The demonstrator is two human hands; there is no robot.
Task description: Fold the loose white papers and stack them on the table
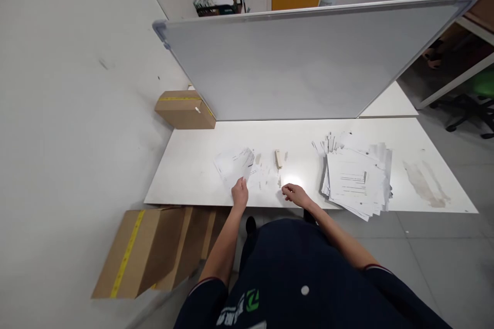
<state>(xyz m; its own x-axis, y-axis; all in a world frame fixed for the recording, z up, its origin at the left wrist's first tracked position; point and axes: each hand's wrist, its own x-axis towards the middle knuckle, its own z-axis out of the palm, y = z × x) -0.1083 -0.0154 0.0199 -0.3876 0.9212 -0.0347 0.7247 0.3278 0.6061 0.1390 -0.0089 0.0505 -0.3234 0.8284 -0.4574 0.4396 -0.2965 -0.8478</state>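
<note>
left hand (240,193) pinches sheets (234,165), fanned up-left of it | right hand (293,193) curled, hold unclear; paper stack (357,181) lies right

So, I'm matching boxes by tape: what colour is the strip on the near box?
The strip is yellow, the box brown; head view.

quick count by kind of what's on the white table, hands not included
paper piles: 2, a fanned batch at the left hand and a big stack
small beige block: 1
whiteboard standing at the back: 1
total: 4, leaving out the tiny scraps, too small to count
</note>
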